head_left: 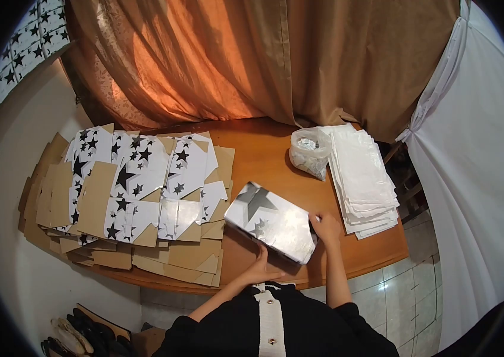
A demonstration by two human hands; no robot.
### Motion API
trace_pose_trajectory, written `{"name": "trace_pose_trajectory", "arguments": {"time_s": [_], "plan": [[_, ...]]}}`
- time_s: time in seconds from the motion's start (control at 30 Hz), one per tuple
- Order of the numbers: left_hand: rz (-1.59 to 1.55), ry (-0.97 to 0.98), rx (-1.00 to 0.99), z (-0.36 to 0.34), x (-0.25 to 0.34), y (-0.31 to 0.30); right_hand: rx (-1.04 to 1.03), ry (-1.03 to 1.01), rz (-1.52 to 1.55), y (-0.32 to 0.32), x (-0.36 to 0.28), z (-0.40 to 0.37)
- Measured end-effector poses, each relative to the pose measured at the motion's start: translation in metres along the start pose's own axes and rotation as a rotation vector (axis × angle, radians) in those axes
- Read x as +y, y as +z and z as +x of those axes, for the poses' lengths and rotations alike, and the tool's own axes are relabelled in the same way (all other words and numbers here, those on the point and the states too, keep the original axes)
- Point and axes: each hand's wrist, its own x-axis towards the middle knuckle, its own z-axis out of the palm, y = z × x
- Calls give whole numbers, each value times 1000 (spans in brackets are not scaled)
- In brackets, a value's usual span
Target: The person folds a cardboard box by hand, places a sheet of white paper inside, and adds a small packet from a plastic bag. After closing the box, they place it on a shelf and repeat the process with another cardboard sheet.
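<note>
A white box with grey and black stars (271, 223) is tilted over the wooden table, near its front edge. My left hand (258, 269) is at the box's lower left edge, thumb up against its side. At the box's right end, my right hand (324, 229) grips the edge with its fingers closed round it. Glare covers part of the box's top. What lies under the box is hidden.
Stacks of flat star-printed cardboard (142, 196) cover the table's left part. A plastic bag with small items (310, 153) stands at the back, beside a pile of white sheets (362, 178). Curtains (234, 59) hang behind the table (258, 146). Shoes (85, 333) lie at lower left.
</note>
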Motion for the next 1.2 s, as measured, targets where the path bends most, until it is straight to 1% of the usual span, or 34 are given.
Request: {"name": "trace_pose_trajectory", "arguments": {"time_s": [0.03, 0.07, 0.1, 0.13, 0.17, 0.2, 0.23, 0.27, 0.3, 0.37, 0.4, 0.43, 0.5, 0.53, 0.57, 0.63, 0.67, 0.7, 0.77, 0.83, 0.9, 0.97, 1.03, 1.07, 1.13, 1.2], "plan": [[51, 84, 29, -3, -3, -3, -40, 66, -7, -2, 7, -9], [38, 90, 0, -6, -5, -7, -42, 64, -4, 2, 23, -12], [39, 87, 1, -8, -10, -8, -182, 12, 184, 9, 46, -15], [151, 133, 0, -8, -15, -8, -321, -42, 371, 15, 59, -20], [263, 180, 0, -10, -19, -7, -323, -46, 370, 20, 63, -30], [262, 180, 5, -12, -20, -5, -336, -93, 570, 25, 65, -40], [384, 106, 19, -13, -18, -2, -348, -144, 768, 18, 53, -46], [509, 32, 39, -11, -16, -1, -474, -13, 760, 4, 43, -54], [512, 33, 55, -11, -16, 1, -478, -30, 758, 9, 42, -52], [412, 126, 229, -13, -13, 6, -452, -67, 872, 26, 48, -58], [437, 148, 288, -14, -6, 6, -506, -72, 905, 28, 47, -60], [442, 148, 315, -14, -6, 5, -520, -97, 902, 30, 48, -60], [485, 135, 283, -16, -8, -2, -526, -17, 984, 36, 50, -58], [396, 235, 323, -15, -1, -7, -533, 26, 1059, 32, 44, -58], [428, 315, 373, -13, -5, -11, -547, 69, 1132, 24, 37, -60], [488, 429, 431, -14, 12, -26, -556, 19, 1232, 15, 18, -54], [494, 495, 469, -15, 27, -37, -561, -59, 1273, 12, 10, -49], [489, 542, 498, -18, 40, -47, -566, -130, 1314, 9, -1, -44], [519, 536, 543, -31, 71, -73, -561, -236, 1338, 3, -33, -35], [533, 560, 613, -54, 91, -108, -602, -338, 1388, 5, -77, -28], [589, 558, 641, -77, 106, -140, -653, -383, 1393, -2, -126, -30], [593, 580, 712, -109, 117, -174, -704, -421, 1411, -2, -176, -33], [731, 600, 782, -148, 126, -210, -717, -729, 1223, 5, -225, -41], [739, 655, 819, -162, 129, -229, -728, -745, 1224, 5, -252, -43], [830, 663, 857, -199, 141, -271, -809, -919, 1200, 4, -311, -51], [938, 684, 906, -235, 161, -315, -719, -1128, 1154, 17, -366, -43]]}}
